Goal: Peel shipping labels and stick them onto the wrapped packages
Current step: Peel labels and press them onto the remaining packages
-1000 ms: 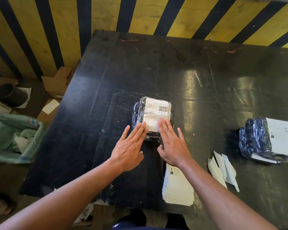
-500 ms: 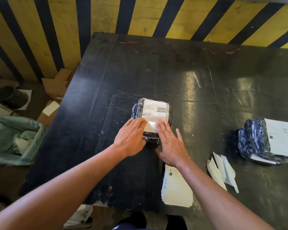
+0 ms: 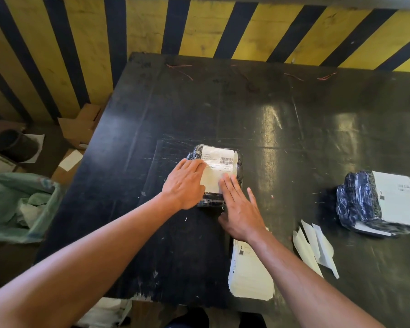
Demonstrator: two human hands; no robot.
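Both your hands lie flat on the label of the wrapped package in the middle of the table.

Your left hand (image 3: 186,183) presses the label (image 3: 217,169) near its left edge with straight fingers, and your right hand (image 3: 240,209) rests its straight fingertips on the lower right part; neither hand grips anything. The small black-wrapped package (image 3: 239,166) sits centrally on the dark table (image 3: 199,107). A stack of label sheets (image 3: 250,275) lies at the near edge under your right forearm, with peeled backing strips (image 3: 315,247) just beside it. Another labelled package (image 3: 379,202) sits well apart on the right.
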